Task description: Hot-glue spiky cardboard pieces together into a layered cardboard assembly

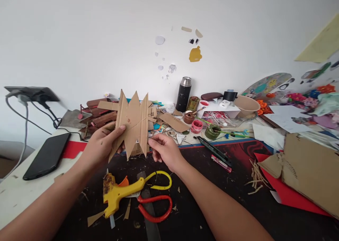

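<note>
A piece of brown cardboard (pixel 132 122) with pointed, zigzag ends at top and bottom is held upright above the dark mat. My left hand (pixel 104 140) grips its left side, thumb flat on the front and fingers behind. At the lower right edge, my right hand (pixel 165 149) has its thumb and curled fingers against the cardboard; its fingertips are partly hidden. Below the hands lies a yellow glue gun (pixel 115 195) with an orange trigger. Beside it are scissors (pixel 156 207) with a red handle loop, close to a yellow loop. A flat metal strip (pixel 151 220) runs beneath them.
Cardboard scraps (pixel 173 122), open paint jars (pixel 196 126) and a black flask (pixel 184 94) crowd the back. A green utility knife (pixel 214 151) lies right of my hands. Left is a phone (pixel 47 156); far right, a cardboard sheet (pixel 312 174) and twine (pixel 255 177).
</note>
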